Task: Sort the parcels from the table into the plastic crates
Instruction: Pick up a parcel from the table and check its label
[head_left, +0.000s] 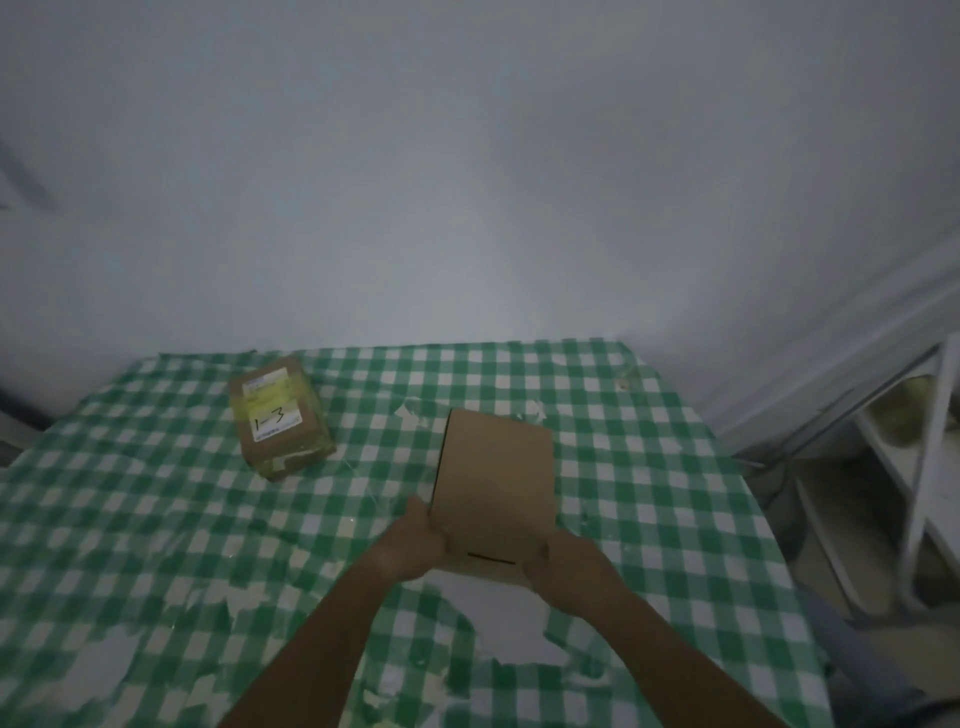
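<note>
The worktop (156, 519) wears a green-and-white checked cloth with worn white patches; the plain box (493, 483) is brown, the labelled box (280, 415) brown with yellow tape

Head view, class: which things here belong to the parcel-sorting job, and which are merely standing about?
Belong to the job:
plain cardboard parcel, gripped by left hand and right hand
taped parcel marked 1-3
table

Standing about:
white shelf rack
wall

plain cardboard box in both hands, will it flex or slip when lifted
Probably stiff: the plain cardboard box keeps flat faces and straight edges. It seems light enough, since the left hand and right hand grip only its near corners. The smooth, untaped surface could slip a little.
</note>
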